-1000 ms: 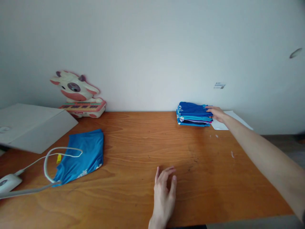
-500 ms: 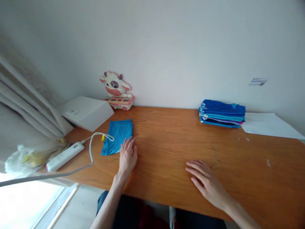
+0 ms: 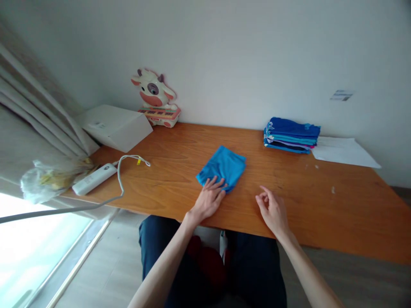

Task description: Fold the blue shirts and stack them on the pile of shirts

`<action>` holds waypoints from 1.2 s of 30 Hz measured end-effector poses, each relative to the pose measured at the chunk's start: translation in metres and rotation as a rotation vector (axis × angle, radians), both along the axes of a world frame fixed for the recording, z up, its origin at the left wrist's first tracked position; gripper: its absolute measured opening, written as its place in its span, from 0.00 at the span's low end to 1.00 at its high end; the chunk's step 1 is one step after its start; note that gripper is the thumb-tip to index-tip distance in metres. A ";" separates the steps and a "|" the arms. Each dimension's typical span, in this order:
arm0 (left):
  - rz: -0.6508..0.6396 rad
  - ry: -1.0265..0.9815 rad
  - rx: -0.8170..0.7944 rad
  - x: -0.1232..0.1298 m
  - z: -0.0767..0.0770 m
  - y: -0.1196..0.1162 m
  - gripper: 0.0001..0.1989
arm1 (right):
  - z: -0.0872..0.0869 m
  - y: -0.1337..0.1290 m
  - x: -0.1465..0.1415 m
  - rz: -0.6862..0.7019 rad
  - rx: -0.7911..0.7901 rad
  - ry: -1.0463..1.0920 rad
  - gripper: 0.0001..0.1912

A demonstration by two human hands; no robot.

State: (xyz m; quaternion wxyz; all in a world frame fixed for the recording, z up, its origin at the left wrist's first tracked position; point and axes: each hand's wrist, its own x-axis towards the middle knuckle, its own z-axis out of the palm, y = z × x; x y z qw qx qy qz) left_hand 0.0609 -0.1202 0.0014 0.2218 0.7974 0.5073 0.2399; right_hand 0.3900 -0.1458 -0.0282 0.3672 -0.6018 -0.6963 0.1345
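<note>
A folded light-blue cloth (image 3: 226, 164) lies flat and turned at an angle on the wooden table (image 3: 167, 184), near its middle. My left hand (image 3: 210, 199) rests on the cloth's near edge with its fingers spread. To the right of the cloth is my right hand (image 3: 272, 209), apart from it, over the table near the front edge. Its fingers are partly bent, with the index finger stretched out, and nothing shows between them.
Folded blue cloths (image 3: 290, 134) are stacked at the back right beside white paper (image 3: 345, 150). At the left are a white box (image 3: 115, 128), a cow toy with keys (image 3: 156, 96), a power strip (image 3: 94, 179) with a cable, and a plastic bag (image 3: 48, 182).
The light-blue cloth has moved right, from beside the cable to the table's middle, and turned, my left hand moving with it. My right hand's fingers are more bent. The view has shifted.
</note>
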 end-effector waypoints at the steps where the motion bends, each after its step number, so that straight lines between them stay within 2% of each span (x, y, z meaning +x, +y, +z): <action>1: -0.122 -0.044 -0.016 0.022 0.002 -0.011 0.23 | -0.002 0.001 0.001 -0.060 0.014 -0.008 0.33; 2: -0.230 -0.082 -0.036 0.043 0.003 -0.020 0.22 | -0.004 0.003 0.002 -0.123 0.026 0.005 0.38; 4: -0.318 -0.161 -0.054 0.079 0.005 -0.037 0.21 | -0.009 0.006 0.007 -0.239 0.032 0.083 0.40; 7: -0.244 -0.267 -0.014 0.111 0.004 -0.059 0.22 | -0.010 0.007 0.017 -0.291 0.028 0.220 0.30; 10: -0.117 -0.432 0.023 0.117 -0.002 -0.082 0.24 | 0.007 0.005 0.017 -0.267 0.110 0.286 0.23; 13: -0.009 -0.692 -0.023 0.106 -0.010 -0.104 0.21 | 0.043 0.000 -0.012 -0.243 0.312 0.241 0.16; 14: 0.044 -0.799 -0.058 0.100 -0.012 -0.110 0.19 | 0.056 -0.003 -0.029 -0.181 0.371 0.195 0.13; 15: 0.114 -0.916 -0.095 0.092 -0.013 -0.114 0.19 | 0.067 -0.007 -0.049 -0.060 0.392 0.148 0.12; 17: 0.286 -1.178 -0.161 0.073 -0.012 -0.119 0.21 | 0.085 -0.016 -0.092 0.325 0.301 0.058 0.16; 19: 0.438 -1.436 -0.223 0.046 -0.009 -0.117 0.26 | 0.094 -0.024 -0.126 0.681 0.184 0.039 0.20; 20: 0.492 -1.533 -0.259 0.030 -0.007 -0.114 0.27 | 0.095 -0.026 -0.136 0.796 0.153 0.059 0.22; 22: 0.587 -1.618 -0.313 -0.005 -0.003 -0.108 0.26 | 0.093 -0.023 -0.138 0.865 0.159 0.129 0.21; 24: 0.693 -1.552 -0.284 -0.039 -0.003 -0.101 0.26 | 0.086 -0.010 -0.120 0.782 0.172 0.155 0.19; 26: 0.762 -1.401 -0.180 -0.065 -0.004 -0.096 0.28 | 0.075 0.010 -0.090 0.661 0.128 0.080 0.17; 29: 0.772 -1.135 0.041 -0.084 -0.005 -0.087 0.23 | 0.053 0.035 -0.047 0.499 0.038 -0.116 0.17; 31: 0.727 -0.939 0.154 -0.085 -0.001 -0.077 0.16 | 0.035 0.039 -0.030 0.389 0.005 -0.192 0.18; 33: 0.617 -0.676 0.180 -0.082 0.004 -0.064 0.13 | 0.019 0.032 -0.025 0.293 0.003 -0.227 0.20; 36: 0.409 -0.218 0.111 -0.080 0.009 -0.042 0.20 | 0.004 0.008 -0.029 0.184 0.037 -0.282 0.24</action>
